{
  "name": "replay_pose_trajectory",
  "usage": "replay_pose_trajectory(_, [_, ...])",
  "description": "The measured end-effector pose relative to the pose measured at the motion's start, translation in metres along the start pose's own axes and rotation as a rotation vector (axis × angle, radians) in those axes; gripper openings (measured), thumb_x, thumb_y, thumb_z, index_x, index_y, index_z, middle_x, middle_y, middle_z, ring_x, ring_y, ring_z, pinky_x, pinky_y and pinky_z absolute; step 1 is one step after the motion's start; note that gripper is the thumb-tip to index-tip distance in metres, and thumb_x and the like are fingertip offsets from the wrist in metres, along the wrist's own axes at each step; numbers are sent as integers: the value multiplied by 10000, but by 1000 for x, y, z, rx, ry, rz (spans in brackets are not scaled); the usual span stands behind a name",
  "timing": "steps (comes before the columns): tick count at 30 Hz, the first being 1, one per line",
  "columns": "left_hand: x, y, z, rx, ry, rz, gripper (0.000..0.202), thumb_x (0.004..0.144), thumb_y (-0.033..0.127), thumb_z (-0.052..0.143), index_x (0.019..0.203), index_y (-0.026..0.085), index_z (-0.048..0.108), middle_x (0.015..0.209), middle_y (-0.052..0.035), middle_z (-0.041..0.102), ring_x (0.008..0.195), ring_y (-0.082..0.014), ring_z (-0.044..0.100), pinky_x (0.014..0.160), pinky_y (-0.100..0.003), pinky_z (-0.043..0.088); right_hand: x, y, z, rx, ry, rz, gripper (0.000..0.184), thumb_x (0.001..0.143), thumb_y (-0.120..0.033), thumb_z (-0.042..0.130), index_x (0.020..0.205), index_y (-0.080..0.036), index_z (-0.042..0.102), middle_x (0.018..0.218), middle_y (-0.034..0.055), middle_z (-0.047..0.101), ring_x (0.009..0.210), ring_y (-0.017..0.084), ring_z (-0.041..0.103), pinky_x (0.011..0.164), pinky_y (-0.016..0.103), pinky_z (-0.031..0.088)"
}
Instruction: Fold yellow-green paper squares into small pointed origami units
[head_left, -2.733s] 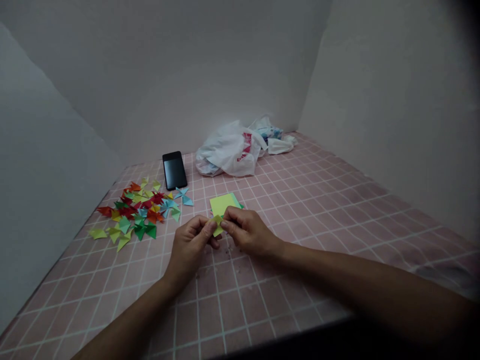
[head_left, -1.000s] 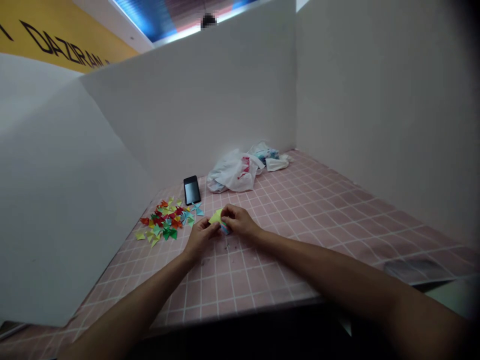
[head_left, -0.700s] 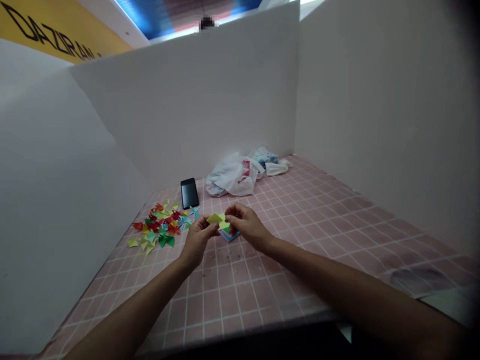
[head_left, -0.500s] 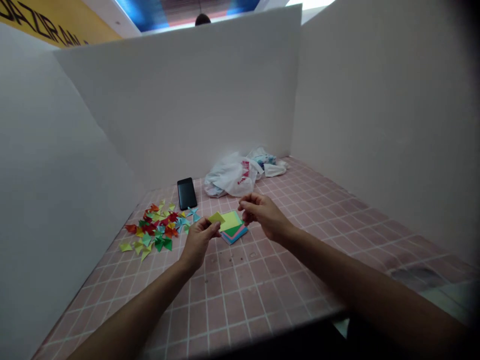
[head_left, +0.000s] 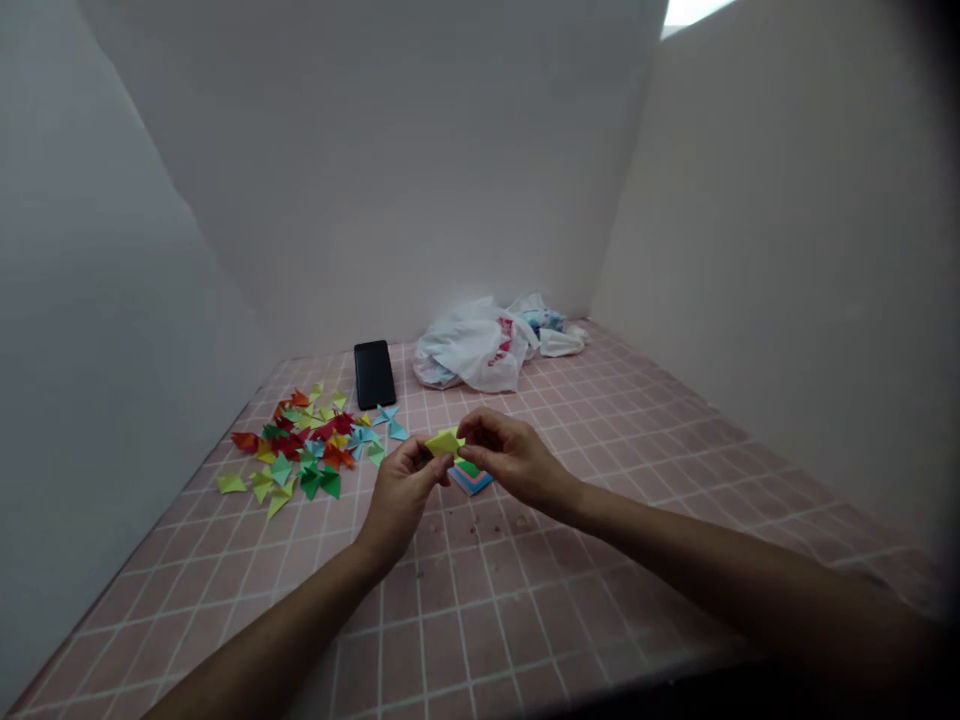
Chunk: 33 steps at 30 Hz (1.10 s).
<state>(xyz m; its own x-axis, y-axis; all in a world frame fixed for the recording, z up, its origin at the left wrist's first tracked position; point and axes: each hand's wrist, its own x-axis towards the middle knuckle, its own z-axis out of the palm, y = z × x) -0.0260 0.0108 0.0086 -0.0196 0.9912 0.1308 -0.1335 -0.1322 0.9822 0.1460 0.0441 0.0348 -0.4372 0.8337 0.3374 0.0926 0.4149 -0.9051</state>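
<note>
A small folded piece of yellow paper (head_left: 442, 443) is held up between my two hands. My left hand (head_left: 401, 492) pinches its left side between thumb and fingers. The thumb and fingers of my right hand (head_left: 512, 455) are closed on its right corner. Below and behind them lies a stack of coloured square papers (head_left: 472, 480), with green, pink and blue edges showing and the rest hidden by my hands. Left of my left hand is a spread of small folded paper shapes (head_left: 307, 445) in red, orange, yellow, green and light blue.
A black phone (head_left: 374, 375) lies behind the folded shapes. White plastic bags (head_left: 480, 350) with red print sit against the back wall. The pink tiled tabletop (head_left: 637, 430) is bounded by pale walls on the left, back and right.
My right hand has moved left and down and now grips the yellow paper, which only my left hand held before. The view has tilted downward.
</note>
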Motion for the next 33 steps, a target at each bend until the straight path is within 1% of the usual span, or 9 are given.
replay_pose_trajectory(6, [-2,1,-5,73,11,19,135,781,291,748,767,169,690,666,19,627,646,-127,565,645,-247,443,3,12,14,-76,4,-91,54,869,-170,620,832,-196,590,795,1,579,735,146,555,682,285,438])
replay_pose_trajectory(11, [-5,-2,-5,-13,-17,-62,164,790,298,739,885,170,700,766,2,681,684,-138,634,688,-261,498,-4,21,15,-174,49,-297,131,904,-80,582,893,-204,619,845,23,599,829,163,575,742,292,458])
replay_pose_trajectory(15, [-6,-4,-3,-84,-20,-109,177,776,287,765,874,168,679,764,6,698,657,-123,661,664,-237,523,-8,29,12,-145,31,-402,127,942,-106,564,970,-195,650,880,46,616,824,163,596,732,291,486])
replay_pose_trajectory(18, [-8,-5,-1,-106,-6,-51,228,795,230,760,996,211,652,783,25,713,672,-116,681,665,-224,544,-10,29,8,-128,8,-411,136,975,-134,535,989,-182,661,904,63,635,839,163,616,744,298,504])
replay_pose_trajectory(20, [-9,-4,-1,-75,-10,26,275,816,181,739,1063,247,637,800,37,713,686,-114,691,671,-220,553,-12,27,6,-116,20,-384,143,969,-118,535,979,-181,663,865,50,637,816,157,614,728,292,499])
replay_pose_trajectory(23, [-11,-4,-2,15,-51,107,119,852,146,689,935,231,678,813,27,699,706,-111,695,696,-220,557,-14,25,7,-48,26,-258,117,925,-96,580,935,-188,652,812,19,628,756,138,603,703,286,487])
replay_pose_trajectory(27, [-14,-3,-4,113,-75,120,81,880,136,647,870,210,677,786,10,679,712,-124,686,690,-226,542,-15,26,13,350,35,58,165,860,-156,636,996,-205,557,810,-22,583,635,100,593,580,246,499])
replay_pose_trajectory(29, [-15,-5,-6,149,-88,128,80,886,137,640,890,213,666,799,7,673,714,-127,676,686,-234,531,-15,27,14,435,2,170,170,842,-191,656,972,-195,546,756,-38,560,588,88,572,542,231,484])
replay_pose_trajectory(33, [-15,-9,-10,220,-140,147,84,910,153,607,906,225,651,848,3,655,768,-138,642,729,-256,500,-15,28,13,438,-51,232,117,839,-234,657,867,-172,562,689,-41,551,547,72,536,513,214,442])
